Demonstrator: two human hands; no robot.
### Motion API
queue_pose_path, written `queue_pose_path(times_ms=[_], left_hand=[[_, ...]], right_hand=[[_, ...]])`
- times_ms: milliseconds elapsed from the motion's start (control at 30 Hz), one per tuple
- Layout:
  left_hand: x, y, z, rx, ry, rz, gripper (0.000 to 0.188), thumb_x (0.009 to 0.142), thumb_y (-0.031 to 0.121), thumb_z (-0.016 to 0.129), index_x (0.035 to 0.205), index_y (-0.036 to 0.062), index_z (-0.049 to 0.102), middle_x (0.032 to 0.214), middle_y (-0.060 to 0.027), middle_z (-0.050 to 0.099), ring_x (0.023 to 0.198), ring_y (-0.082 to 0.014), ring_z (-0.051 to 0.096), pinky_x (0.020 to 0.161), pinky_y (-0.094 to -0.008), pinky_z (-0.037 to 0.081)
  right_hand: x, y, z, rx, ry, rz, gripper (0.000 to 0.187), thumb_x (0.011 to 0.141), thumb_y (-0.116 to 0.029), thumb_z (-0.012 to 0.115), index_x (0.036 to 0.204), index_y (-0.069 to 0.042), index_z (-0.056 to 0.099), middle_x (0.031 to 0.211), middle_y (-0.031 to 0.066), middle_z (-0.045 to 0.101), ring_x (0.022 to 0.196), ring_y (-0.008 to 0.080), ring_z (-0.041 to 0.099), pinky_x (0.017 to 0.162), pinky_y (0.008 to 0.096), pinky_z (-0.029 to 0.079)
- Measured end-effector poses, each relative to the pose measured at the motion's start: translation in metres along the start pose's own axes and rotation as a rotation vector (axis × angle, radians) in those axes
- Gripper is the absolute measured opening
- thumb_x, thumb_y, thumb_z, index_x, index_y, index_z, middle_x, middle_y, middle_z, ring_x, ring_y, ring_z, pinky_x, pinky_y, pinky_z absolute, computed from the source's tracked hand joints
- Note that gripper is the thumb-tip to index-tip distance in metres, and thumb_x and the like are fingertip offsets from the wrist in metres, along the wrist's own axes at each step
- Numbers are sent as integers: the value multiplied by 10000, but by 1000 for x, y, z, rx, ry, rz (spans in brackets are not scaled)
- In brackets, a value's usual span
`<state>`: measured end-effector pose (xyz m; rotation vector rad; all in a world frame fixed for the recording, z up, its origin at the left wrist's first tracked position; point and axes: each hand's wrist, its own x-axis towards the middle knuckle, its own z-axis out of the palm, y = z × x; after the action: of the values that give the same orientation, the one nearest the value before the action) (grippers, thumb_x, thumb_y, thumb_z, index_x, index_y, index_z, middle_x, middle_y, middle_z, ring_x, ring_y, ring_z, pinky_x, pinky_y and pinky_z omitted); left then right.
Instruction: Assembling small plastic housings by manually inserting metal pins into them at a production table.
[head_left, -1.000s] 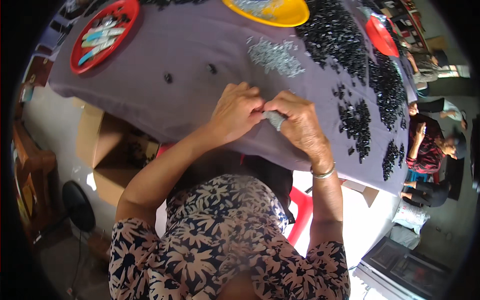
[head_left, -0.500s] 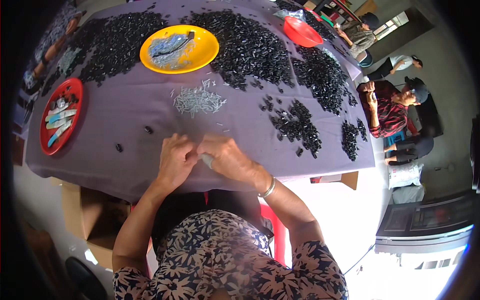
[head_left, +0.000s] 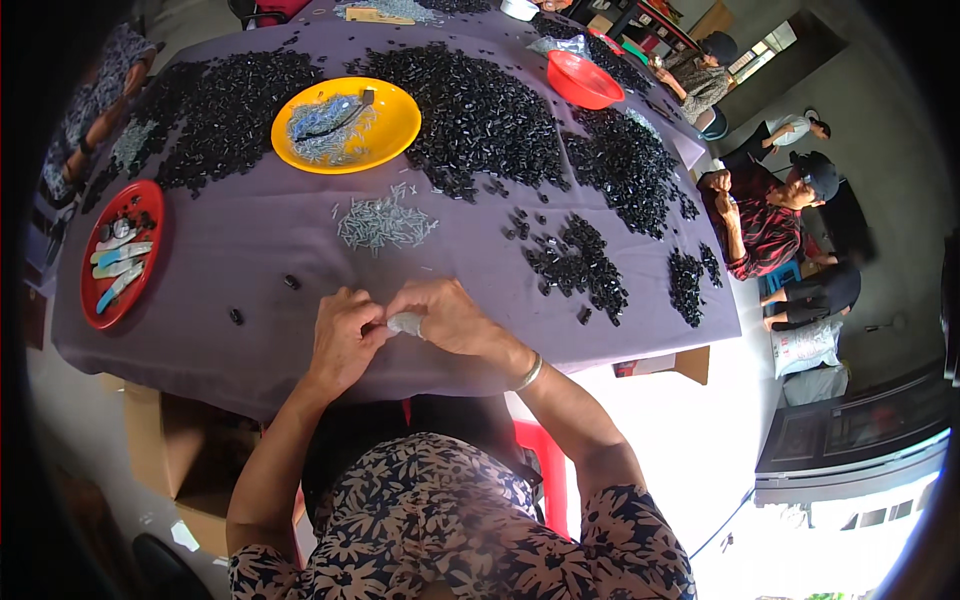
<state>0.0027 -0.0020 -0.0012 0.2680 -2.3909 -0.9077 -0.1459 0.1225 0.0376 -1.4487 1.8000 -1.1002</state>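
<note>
Near the front edge of the cloth-covered table, my left hand (head_left: 345, 338) and my right hand (head_left: 445, 315) meet with their fingertips pinched together. What the fingers pinch is too small and too covered to make out. A whitish piece (head_left: 405, 323) shows at my right fingers; whether it is held or wrapped on a finger, I cannot tell. Just beyond my hands lies a loose heap of thin clear pieces (head_left: 385, 222). Two small black parts lie left of my hands, one (head_left: 291, 282) farther off and one (head_left: 236, 317) nearer.
A yellow plate (head_left: 400, 130) holds clear pieces and a dark strip. The red tray (head_left: 152, 270) at left carries several white-and-blue tools. Large heaps of small black parts (head_left: 480, 120) spread behind, a smaller heap (head_left: 585, 265) at right. A red bowl (head_left: 583, 82) stands farther back; people sit around.
The view has tilted slightly, so the tabletop's far side shows more. My hands remain together at the same place, and the whitish piece at my right fingers is more visible.
</note>
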Motion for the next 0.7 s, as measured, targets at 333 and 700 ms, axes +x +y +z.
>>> queue_pose_path(times_ms=[333, 700], left_hand=[[3, 1, -2, -113, 29, 38, 191, 672, 67, 783, 777, 19, 631, 703, -68, 526, 670, -242, 510, 632, -369, 381], [2, -2, 0, -136, -67, -128, 178, 739, 37, 748, 830, 26, 596, 771, -47, 519, 767, -229, 512, 687, -371, 393]], right_hand=[[37, 9, -4, 75, -267, 359, 151, 771, 8, 645, 906, -26, 704, 735, 78, 669, 662, 128, 660, 523, 270, 546], [50, 5, -10, 48, -477, 472, 77, 802, -48, 648, 830, 23, 660, 701, 101, 655, 625, 178, 675, 537, 300, 573]])
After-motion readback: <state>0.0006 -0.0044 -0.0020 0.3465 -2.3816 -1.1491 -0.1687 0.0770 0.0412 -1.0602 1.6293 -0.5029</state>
